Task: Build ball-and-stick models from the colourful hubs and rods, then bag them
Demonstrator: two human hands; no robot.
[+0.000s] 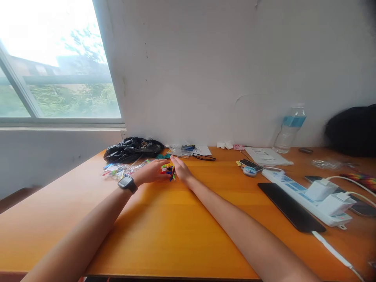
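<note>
Pale wall (pixel 190 70) and a bright window (pixel 73 78) stand behind the orange-brown table (pixel 164 235), beyond both hands. Small coloured pieces (pixel 168 169) lie on the tabletop between the palms. The left hand (pixel 151 171) curves round their left side, thumb spread from the fingers; the right hand (pixel 181 171) stands on edge at their right, flat and not closed on anything visible. Whether either palm presses the pieces, I cannot tell. The step in hand looks like corralling them into a heap; moving on would call for keeping both palms close so that none slips out. Left of the left hand, a clear plastic packet (pixel 114 171) shows more coloured bits; just beyond that hand sits a crumpled black plastic bag (pixel 133 149), its contents hidden. Well to the right of the grip, a clear bottle (pixel 289 129) stands by the wall, its fill level unclear.
</note>
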